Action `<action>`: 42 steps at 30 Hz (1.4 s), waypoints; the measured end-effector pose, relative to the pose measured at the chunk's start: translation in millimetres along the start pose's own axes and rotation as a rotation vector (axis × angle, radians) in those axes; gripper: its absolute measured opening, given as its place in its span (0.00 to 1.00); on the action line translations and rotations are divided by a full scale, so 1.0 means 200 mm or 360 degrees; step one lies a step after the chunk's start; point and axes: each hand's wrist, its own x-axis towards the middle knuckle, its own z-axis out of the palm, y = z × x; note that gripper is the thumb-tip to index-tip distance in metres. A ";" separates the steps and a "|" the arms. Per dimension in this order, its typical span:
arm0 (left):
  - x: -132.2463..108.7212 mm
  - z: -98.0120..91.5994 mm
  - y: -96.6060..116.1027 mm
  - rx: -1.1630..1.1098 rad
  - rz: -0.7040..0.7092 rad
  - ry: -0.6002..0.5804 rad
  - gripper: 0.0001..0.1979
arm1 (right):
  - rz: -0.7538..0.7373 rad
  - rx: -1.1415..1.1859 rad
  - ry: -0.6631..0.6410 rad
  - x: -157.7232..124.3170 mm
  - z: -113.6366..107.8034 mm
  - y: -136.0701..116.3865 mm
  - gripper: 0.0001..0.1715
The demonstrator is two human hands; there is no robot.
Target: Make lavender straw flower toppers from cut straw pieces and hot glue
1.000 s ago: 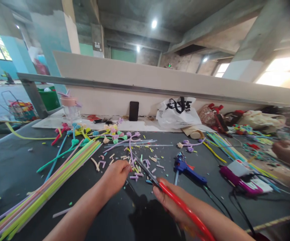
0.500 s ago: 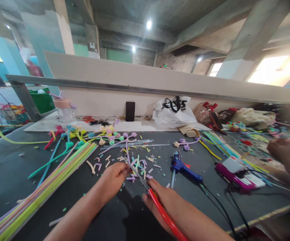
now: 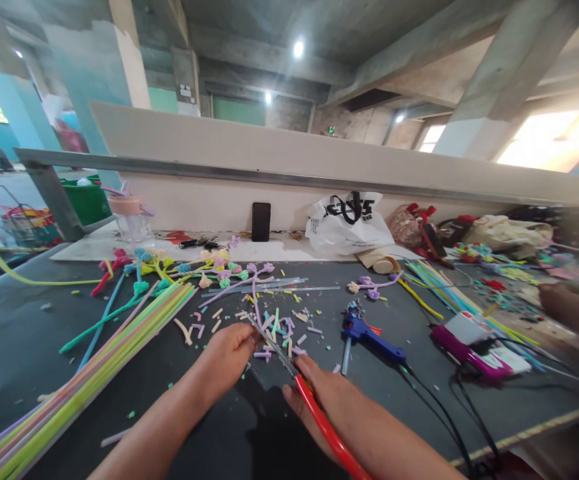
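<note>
My right hand (image 3: 324, 400) is closed around red-handled scissors (image 3: 314, 403). Their long metal blades point forward and left, reaching the fingertips of my left hand (image 3: 227, 353). The left thumb and fingers are pinched together; what lies between them is hidden. Just beyond the fingertips a lavender fuzzy stem (image 3: 255, 297) runs away from me towards small lavender flower heads. Short cut pieces of pastel pipe cleaner (image 3: 284, 327) lie scattered around the blades.
Long pipe cleaners (image 3: 104, 373) lie in a bundle at left. A blue glue gun (image 3: 372, 341) and a purple device (image 3: 469, 353) trail black cords at right. Finished-looking coloured flowers (image 3: 159, 267), a phone (image 3: 261, 222) and a white bag (image 3: 349, 223) stand behind. Another person's hand (image 3: 577, 313) is at far right.
My hands and the scissors stay almost in place, the view shifting very slightly. The other person's hand at far right has moved a little.
</note>
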 end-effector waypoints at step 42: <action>0.01 -0.03 -0.02 -0.0033 -0.0180 -0.0085 0.16 | 0.0123 -0.0079 0.0000 0.05 0.00 -0.03 0.07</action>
